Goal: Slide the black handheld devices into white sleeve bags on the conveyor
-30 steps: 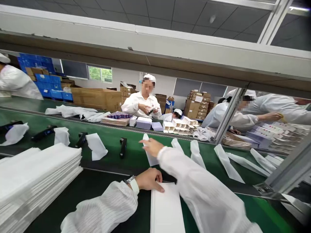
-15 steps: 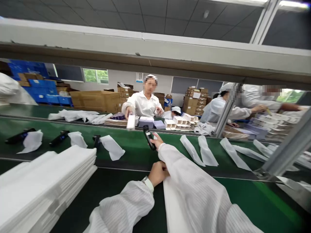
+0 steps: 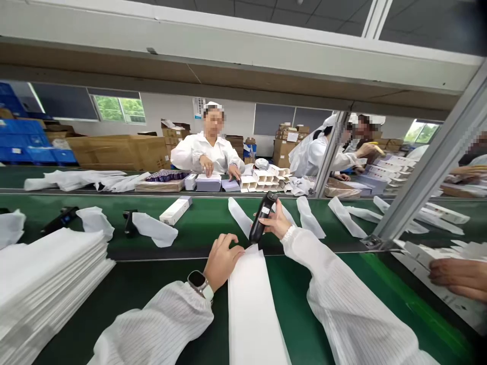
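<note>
My right hand [image 3: 277, 221] is wrapped round a black handheld device [image 3: 262, 217], which tilts with its lower end just above the top of a long white sleeve stack [image 3: 253, 304]. That stack lies on the green surface in front of me. At its upper left edge is my left hand [image 3: 222, 258], fingers bent and thumb side touching the top sleeve; whether it pinches the sleeve is too small to tell. A watch sits on my left wrist.
A thick pile of white sleeves [image 3: 49, 284] stands at left. On the green belt [image 3: 205, 238] lie black devices, loose sleeves and a white box [image 3: 176, 210]. A metal post [image 3: 429, 167] rises at right, near another person's hand [image 3: 460, 276]. A person sits opposite.
The view has shifted right. My right hand has drawn the device back to the sleeve stack, and my left hand's fingers have spread more. The white box now lies on the belt, released by the person opposite.
</note>
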`<state>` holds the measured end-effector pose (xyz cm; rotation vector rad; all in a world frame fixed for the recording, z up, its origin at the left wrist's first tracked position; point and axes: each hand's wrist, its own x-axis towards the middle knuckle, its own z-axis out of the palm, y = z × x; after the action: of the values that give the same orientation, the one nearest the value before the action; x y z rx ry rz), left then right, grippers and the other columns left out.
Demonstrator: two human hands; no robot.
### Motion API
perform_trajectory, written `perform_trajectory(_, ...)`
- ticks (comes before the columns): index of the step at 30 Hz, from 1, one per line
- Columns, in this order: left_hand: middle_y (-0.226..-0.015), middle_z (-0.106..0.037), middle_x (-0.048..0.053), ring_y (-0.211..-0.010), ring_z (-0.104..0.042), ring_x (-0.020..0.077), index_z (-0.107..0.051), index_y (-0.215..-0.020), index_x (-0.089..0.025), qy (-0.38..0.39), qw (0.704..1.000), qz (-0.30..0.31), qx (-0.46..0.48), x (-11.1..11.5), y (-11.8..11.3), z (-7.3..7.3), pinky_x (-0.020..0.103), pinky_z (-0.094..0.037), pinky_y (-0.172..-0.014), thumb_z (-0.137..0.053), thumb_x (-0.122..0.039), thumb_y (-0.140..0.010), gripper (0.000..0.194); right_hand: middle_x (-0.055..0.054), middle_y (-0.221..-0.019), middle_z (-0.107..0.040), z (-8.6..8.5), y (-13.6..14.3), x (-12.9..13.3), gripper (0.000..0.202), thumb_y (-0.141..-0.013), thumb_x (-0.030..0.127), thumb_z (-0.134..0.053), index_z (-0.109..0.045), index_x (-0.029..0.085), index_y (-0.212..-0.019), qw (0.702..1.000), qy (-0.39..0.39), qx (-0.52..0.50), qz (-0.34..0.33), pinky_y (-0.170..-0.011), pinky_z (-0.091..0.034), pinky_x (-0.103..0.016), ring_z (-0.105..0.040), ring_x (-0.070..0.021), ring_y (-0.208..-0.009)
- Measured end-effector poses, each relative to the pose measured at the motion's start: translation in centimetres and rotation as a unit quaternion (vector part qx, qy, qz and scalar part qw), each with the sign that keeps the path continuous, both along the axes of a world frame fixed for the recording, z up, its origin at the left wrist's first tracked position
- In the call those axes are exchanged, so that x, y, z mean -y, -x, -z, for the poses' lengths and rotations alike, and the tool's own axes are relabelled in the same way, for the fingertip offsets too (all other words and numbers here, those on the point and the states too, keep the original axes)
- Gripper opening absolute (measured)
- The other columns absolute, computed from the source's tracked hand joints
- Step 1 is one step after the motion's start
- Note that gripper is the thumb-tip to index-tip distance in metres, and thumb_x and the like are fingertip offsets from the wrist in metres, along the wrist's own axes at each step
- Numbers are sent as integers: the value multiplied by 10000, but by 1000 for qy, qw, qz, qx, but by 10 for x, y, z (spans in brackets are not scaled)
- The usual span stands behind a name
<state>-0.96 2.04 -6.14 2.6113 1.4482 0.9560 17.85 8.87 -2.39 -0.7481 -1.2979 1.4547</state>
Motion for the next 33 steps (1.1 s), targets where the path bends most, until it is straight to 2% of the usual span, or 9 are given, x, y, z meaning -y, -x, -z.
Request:
perform_trajectory(3, -781, -550, 39, -807, -460, 184, -571, -914, -194, -25, 999, 7, -35, 0, 0, 0, 324, -382, -691, -415, -208, -831, 178, -17, -911, -551, -2, -1, -3, 985, -568, 210, -692, 30, 409, -1209, 1000, 2, -3, -10, -552, -503, -420, -622, -221, -645)
perform_trajectory(5, -744, -550, 32, -773, -466, 176, -558, -917, -186, -38, 998, 12, -52, 0, 0, 0, 308, -391, -662, -424, -203, -827, 162, -15, -901, -555, -3, -2, -2, 993, -568, 213, -695, 36, 405, -1212, 1000, 4, -3, -16, -557, -503, -431, -621, -223, -643)
perform_trajectory(8, -901, -558, 49, -873, -453, 200, -571, -798, -190, -60, 995, 21, -73, 0, -1, 0, 334, -387, -703, -426, -203, -824, 148, -10, -897, -556, -3, -1, 0, 968, -576, 228, -694, 18, 401, -1209, 1000, -6, -7, -25, -566, -505, -435, -621, -221, -647)
perform_trajectory(12, -1112, -466, 68, -1028, -381, 259, -583, -733, -188, -95, 991, 15, -97, 1, -1, -2, 387, -377, -752, -437, -232, -813, 172, -11, -892, -561, -1, 7, 2, 902, -600, 262, -677, -15, 386, -1200, 999, -13, -3, -35, -543, -508, -405, -622, -213, -634)
perform_trajectory(16, -1074, -458, 59, -1024, -387, 244, -584, -710, -196, -75, 996, 14, -51, 0, -1, -6, 387, -384, -777, -437, -254, -809, 187, -12, -829, -576, -2, 13, 2, 772, -625, 306, -651, -114, 351, -1179, 999, -18, 8, -42, -480, -493, -347, -621, -220, -617)
perform_trajectory(20, -958, -468, 51, -957, -411, 225, -549, -668, -192, -75, 997, 16, 7, -2, -2, -7, 359, -400, -750, -496, -262, -771, 136, 9, -773, -576, -16, 8, 2, 813, -585, 303, -681, -115, 346, -1167, 999, -24, -30, 14, -509, -495, -366, -615, -206, -593)
perform_trajectory(25, -783, -511, 27, -809, -443, 175, -541, -710, -185, -92, 994, 54, -29, -2, 0, -4, 318, -390, -707, -461, -221, -799, 125, 29, -756, -564, -29, -1, 6, 795, -570, 293, -693, -140, 353, -1136, 996, -46, -72, 30, -538, -500, -373, -614, -190, -603)
perform_trajectory(28, -797, -540, 32, -811, -450, 178, -562, -743, -186, -102, 989, 65, -82, -2, 2, -4, 312, -379, -688, -432, -252, -824, 167, 31, -752, -561, -25, 2, 9, 749, -581, 290, -685, -157, 339, -1109, 997, -39, -63, -1, -527, -499, -377, -613, -190, -572)
perform_trajectory(33, -983, -508, 64, -936, -430, 228, -590, -673, -179, -127, 984, 35, -117, -2, 2, -4, 338, -373, -706, -446, -310, -815, 241, 13, -764, -571, -11, 13, 13, 707, -614, 299, -661, -157, 312, -1110, 997, -49, -32, -49, -556, -503, -403, -616, -195, -598)
